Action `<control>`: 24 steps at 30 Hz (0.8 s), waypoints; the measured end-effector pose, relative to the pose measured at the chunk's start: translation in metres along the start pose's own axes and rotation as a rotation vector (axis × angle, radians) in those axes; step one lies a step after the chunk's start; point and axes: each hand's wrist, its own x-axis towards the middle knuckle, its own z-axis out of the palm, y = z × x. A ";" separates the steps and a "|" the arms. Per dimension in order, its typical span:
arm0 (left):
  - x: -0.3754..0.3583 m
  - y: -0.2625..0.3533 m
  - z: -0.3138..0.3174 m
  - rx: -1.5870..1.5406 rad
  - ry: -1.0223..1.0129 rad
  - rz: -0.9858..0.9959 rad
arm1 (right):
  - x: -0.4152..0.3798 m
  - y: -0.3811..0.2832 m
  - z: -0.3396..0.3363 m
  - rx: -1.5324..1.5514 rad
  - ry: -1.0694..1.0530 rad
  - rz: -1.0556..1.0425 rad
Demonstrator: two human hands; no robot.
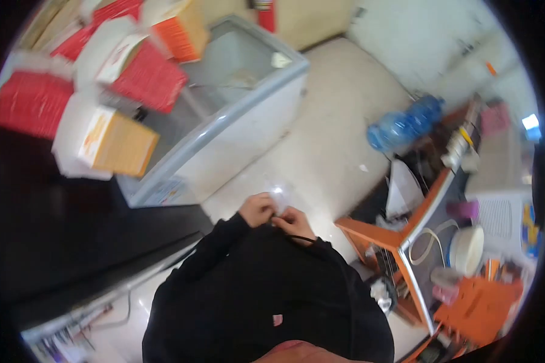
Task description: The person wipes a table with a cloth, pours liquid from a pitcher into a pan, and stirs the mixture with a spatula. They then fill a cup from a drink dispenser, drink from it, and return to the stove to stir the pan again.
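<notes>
Both of my hands are close together in front of my black top, near the middle of the view. My left hand [258,209] has its fingers curled in a pinch around a small pale, see-through item [279,198]. Just to its right, my right hand [295,222] is also closed, with its fingertips at the lower edge of the same item. The item is blurred by glare, and I cannot make out exactly what it is.
A glass-topped chest freezer [248,115] stands at the upper left, with red and yellow boxes [124,142] on it. A black counter [72,206] is at the left. Blue plastic bottles [406,124] lie beyond an orange-edged shelf unit [427,212] at the right.
</notes>
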 end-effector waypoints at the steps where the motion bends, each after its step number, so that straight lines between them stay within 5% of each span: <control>1: 0.001 -0.002 0.003 0.017 0.013 0.030 | 0.002 0.007 -0.004 -0.097 0.004 -0.025; 6: -0.002 -0.009 0.012 0.028 0.021 0.057 | -0.007 0.010 -0.005 0.132 -0.067 -0.167; 11: 0.002 -0.012 0.017 0.010 -0.016 0.044 | -0.016 0.004 -0.012 -0.074 -0.078 -0.253; 21: 0.006 -0.028 0.036 -0.072 -0.137 -0.051 | -0.023 0.018 -0.009 0.130 0.038 -0.080; 24: 0.003 -0.025 0.033 -0.089 -0.235 -0.321 | -0.025 0.030 -0.007 0.204 0.089 -0.104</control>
